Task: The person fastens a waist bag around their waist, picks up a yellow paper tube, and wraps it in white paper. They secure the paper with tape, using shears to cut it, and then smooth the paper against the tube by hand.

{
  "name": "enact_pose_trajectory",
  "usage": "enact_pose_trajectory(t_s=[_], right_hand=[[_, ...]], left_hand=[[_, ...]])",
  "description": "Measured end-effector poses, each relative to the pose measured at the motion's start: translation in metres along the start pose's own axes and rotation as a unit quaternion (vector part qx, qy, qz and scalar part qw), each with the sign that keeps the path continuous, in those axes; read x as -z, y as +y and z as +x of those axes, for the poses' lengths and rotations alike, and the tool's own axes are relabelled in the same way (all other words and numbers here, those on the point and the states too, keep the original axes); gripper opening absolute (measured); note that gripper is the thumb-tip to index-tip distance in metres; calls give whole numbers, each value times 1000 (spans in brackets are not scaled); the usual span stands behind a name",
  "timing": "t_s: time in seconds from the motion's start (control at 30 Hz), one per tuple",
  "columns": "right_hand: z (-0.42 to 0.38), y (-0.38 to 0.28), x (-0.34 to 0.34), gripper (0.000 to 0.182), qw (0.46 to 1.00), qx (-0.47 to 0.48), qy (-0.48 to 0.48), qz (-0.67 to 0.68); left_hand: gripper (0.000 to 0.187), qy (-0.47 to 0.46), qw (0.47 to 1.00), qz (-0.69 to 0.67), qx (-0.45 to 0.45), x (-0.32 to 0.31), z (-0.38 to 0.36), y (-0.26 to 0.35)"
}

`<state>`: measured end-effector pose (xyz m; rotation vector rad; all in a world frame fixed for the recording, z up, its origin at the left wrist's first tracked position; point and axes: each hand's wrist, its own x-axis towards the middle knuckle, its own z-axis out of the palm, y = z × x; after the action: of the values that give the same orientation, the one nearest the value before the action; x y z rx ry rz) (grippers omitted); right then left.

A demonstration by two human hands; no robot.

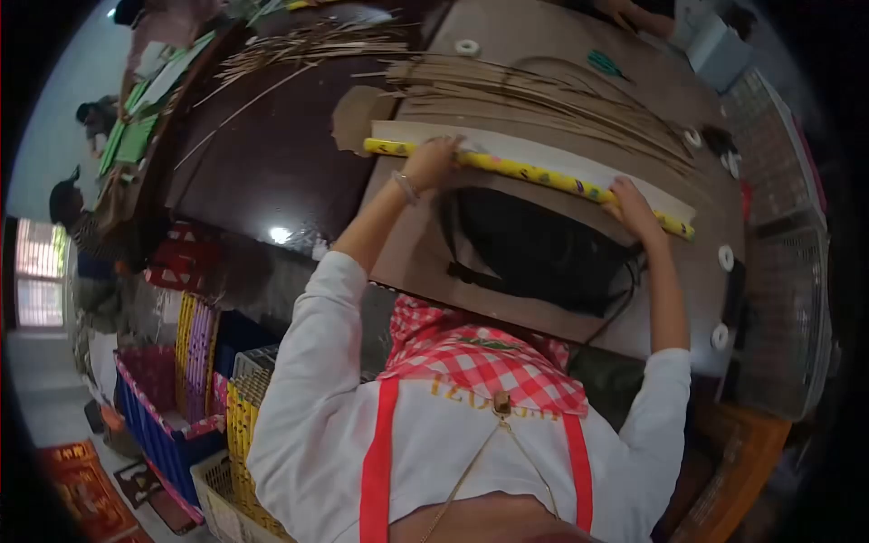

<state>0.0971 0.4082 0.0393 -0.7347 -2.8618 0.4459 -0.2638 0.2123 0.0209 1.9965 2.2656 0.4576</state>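
Note:
Across the table (407,258) lies a long yellow patterned roll (534,174), with a strip of its pale sheet (579,166) spread along the far side. My left hand (432,163) is closed round the roll near its left end. Further along, toward the right end, my right hand (634,208) grips the same roll, fingers wrapped over it. Between my forearms, nearer to me, rests a black bag (534,249) with loose straps. Beyond the sheet sits a pile of thin brown strips (516,95).
Green scissors (605,63) and white tape rolls (466,47) lie on the table. Bins (158,443) with yellow and purple rolls stand at the lower left. Wire crates (778,299) line the right side. Other people (77,199) are at the left and a co-worker's arm (647,18) is at the top.

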Motion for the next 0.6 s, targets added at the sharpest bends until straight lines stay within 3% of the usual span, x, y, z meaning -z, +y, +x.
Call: enact_pose_trajectory(t_s=[0.07, 0.13, 0.23, 0.4, 0.5, 0.6], right_hand=[[1, -10, 5, 34, 996, -77, -31, 40], [1, -11, 6, 34, 995, -91, -28, 38], [-1, -2, 4, 35, 994, -102, -40, 17], [-14, -7, 15, 35, 992, -107, -16, 72], [-25, -9, 29, 34, 977, -172, -99, 73], [-45, -5, 26, 32, 965, -201, -86, 141]], left_hand=[[32, -7, 1000, 11, 24, 2, -2, 2], [23, 61, 996, 21, -61, 3, -7, 1], [23, 64, 992, -13, -104, 4, -7, 0], [24, 68, 991, -52, -104, 16, -14, 22], [35, 40, 989, -54, -131, 13, -21, 12], [49, -10, 986, -66, -151, 16, -26, 12]])
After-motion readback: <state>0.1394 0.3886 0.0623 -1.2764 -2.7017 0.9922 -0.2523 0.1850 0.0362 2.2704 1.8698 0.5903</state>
